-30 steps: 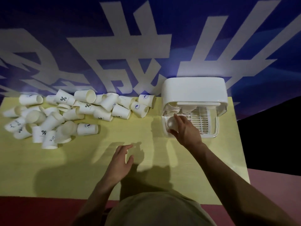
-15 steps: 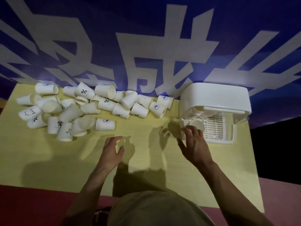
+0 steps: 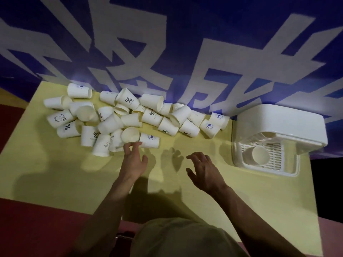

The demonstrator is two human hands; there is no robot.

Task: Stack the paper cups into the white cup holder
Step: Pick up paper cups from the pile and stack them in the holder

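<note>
Presently, item one: paper cups (image 3: 130, 119), a loose heap of white cups tipped every way on the yellow table (image 3: 55, 179), lying well to the left of the white cup holder (image 3: 278, 134). Nearest the hands is a cup on its side (image 3: 150, 140), long axis running left-right, base toward the holder. The left hand (image 3: 132, 160), fingers spread and lightly curved, holding nothing, has its fingertips (image 3: 128, 145) just beside that cup; the right hand (image 3: 204, 171), likewise spread and empty, hovers between heap and holder, farther from the heap. One cup (image 3: 259, 154) sits mouth-up on the holder's slatted tray. Markings: several cups carry a "%" logo, others a small round emblem; finer print unreadable. Behind: blue banner (image 3: 185, 43) with large white characters.
</note>
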